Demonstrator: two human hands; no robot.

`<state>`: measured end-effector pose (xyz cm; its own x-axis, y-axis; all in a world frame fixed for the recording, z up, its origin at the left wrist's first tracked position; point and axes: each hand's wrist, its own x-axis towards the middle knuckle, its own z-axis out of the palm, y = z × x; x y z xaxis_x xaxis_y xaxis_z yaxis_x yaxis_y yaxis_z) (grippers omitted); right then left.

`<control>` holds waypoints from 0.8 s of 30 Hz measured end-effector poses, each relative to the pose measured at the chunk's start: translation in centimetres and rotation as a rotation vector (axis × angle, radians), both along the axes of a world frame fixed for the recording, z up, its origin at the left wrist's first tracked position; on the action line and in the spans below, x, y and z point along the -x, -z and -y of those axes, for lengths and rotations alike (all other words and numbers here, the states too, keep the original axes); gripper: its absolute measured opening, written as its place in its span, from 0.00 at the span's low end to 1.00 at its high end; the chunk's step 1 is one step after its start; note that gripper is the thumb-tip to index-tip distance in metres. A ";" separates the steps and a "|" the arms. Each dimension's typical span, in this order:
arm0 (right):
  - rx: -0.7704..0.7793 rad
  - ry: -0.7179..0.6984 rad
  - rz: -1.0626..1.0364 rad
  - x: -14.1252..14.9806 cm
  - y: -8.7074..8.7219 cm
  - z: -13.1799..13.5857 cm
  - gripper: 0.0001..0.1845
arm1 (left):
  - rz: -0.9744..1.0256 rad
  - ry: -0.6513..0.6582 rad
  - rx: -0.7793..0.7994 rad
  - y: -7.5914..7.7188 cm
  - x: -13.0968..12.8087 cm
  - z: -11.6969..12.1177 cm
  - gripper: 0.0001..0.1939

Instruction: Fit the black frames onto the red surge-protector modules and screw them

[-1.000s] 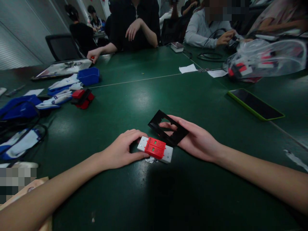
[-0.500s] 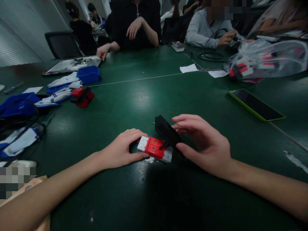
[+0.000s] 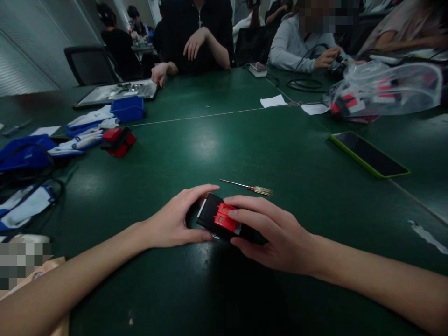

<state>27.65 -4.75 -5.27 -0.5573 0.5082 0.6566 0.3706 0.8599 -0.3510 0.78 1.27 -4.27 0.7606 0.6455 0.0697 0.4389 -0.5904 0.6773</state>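
Note:
A red and white surge protector module [image 3: 224,220] lies on the green table, its red face with two small green windows showing through a black plastic cover [image 3: 208,211] that now fits around it. My left hand [image 3: 177,217] curls about the module's left end, thumb at the near side and index finger stretched along the far side. From the right, my right hand [image 3: 276,228] grips the black cover, its fingers over the top and thumb at the near edge. Those fingers hide the module's right end. Just beyond lies a small screwdriver [image 3: 259,189] with a clear yellowish handle.
A red and black block [image 3: 118,141] sits to the left, near blue and white gloves [image 3: 84,140] and a blue tray [image 3: 128,109]. Rightward lie a green-cased phone [image 3: 369,154] and a plastic bag of red parts [image 3: 385,91]. Across the table, a person's hand [image 3: 160,73] touches a flat tray.
The black cover, tilted above the module before, has come down around it with my right hand, which moved left. The screwdriver is now uncovered. Across the table, the flat tray shifted right.

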 end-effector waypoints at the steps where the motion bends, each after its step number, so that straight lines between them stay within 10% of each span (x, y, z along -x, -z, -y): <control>1: 0.011 -0.015 0.000 0.0 0.1 0.0 0.24 | 0.011 0.006 -0.002 0.0 0.0 0.0 0.43; 24: 0.240 -0.050 -0.029 -0.4 1.0 -0.8 0.32 | 0.220 0.008 0.016 -0.6 -0.1 0.0 0.22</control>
<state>28.10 -3.97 -6.26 -0.5685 0.6238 0.5364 0.3169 0.7677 -0.5569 0.86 1.27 -3.64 0.7335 0.6417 0.2238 0.2750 -0.5815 0.7657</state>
